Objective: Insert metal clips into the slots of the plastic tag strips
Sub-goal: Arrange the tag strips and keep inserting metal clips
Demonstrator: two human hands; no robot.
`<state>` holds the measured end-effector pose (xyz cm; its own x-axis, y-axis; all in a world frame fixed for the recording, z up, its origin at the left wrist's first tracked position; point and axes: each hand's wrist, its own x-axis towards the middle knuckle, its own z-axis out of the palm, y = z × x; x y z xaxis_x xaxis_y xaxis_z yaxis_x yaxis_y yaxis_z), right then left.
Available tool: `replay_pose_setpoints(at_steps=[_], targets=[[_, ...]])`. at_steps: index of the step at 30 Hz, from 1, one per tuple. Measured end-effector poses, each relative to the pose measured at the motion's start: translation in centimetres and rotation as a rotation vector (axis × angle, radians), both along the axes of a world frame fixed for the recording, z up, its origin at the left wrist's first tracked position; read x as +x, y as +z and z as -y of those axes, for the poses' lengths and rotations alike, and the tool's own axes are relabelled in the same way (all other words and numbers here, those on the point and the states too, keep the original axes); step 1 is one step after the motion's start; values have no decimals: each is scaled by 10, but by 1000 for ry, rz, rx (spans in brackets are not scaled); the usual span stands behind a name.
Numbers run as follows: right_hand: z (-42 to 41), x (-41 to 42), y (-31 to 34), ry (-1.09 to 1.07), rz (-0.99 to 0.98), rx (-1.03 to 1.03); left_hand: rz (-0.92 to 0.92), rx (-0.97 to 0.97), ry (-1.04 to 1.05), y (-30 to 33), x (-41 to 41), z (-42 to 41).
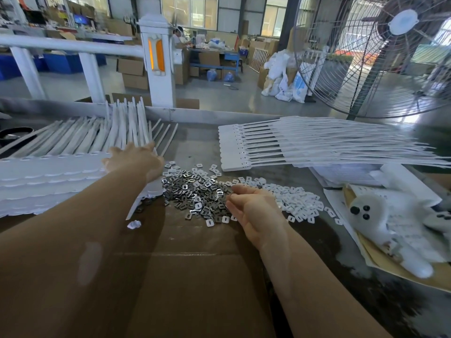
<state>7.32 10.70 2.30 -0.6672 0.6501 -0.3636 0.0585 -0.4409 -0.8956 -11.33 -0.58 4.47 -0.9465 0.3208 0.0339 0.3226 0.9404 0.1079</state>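
Cardboard, a flat brown sheet (185,264), covers the bench nearest me as a work mat, and both my bare forearms reach out across it. Just past its middle lies a heap of small square metal clips (195,191), shiny and dark, each with a slot; I judge they are piled there so either hand can reach them. My right hand (251,211) hovers at the heap's right edge, palm turned inward, fingers loosely curled and slightly apart; whether a clip sits between the fingertips I cannot tell. Beside it on the right spreads a scatter of small white plastic squares (292,198). My left hand (136,159) reaches further, to the stack of white plastic tag strips (48,176) on the left, fingers hidden beyond the knuckles, so I cannot tell their grip; it seems to be taking a strip. Further right, another white strip (317,145) lies flat, tails fanned out. Behind stands a large wire-caged fan (378,57).
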Motion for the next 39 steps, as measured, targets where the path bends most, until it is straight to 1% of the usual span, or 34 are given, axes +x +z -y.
replay_pose_setpoints(at_steps=[4, 10, 11, 14, 16, 18, 23, 26, 29, 31, 35, 36, 37, 39], targets=[[-1, 0, -1, 26, 16, 26, 21, -31, -36, 0, -9, 4], [-1, 0, -3, 34, 23, 42, 53, 105, -60, 0, -23, 7], [-1, 0, -3, 35, 19, 42, 33, 92, -75, 0, -21, 7], [-1, 1, -2, 37, 7, 35, -107, -60, -221, 6, -14, 8], [-1, 2, -1, 34, -3, 26, -217, -118, -218, 11, -11, 7], [-1, 5, 0, 27, -21, 12, -273, -93, -178, 16, -13, 6], [0, 7, 3, 32, -79, -40, -538, -97, -185, 28, -3, 9], [5, 5, 4, 62, -89, -40, -566, -108, -199, 29, 17, 9], [9, 3, 4, 86, -97, -37, -548, -24, -247, 22, 31, 9], [11, 3, 4, 94, -95, -53, -621, 51, -301, 16, 36, 10], [9, 6, 4, 101, -102, -72, -794, 224, -505, 6, 44, 16], [9, 8, 3, 98, -105, -77, -804, 233, -534, 5, 45, 16], [7, 10, 3, 96, -110, -80, -764, 229, -545, 4, 46, 15], [5, 13, 3, 98, -118, -78, -627, 189, -471, 3, 47, 12]])
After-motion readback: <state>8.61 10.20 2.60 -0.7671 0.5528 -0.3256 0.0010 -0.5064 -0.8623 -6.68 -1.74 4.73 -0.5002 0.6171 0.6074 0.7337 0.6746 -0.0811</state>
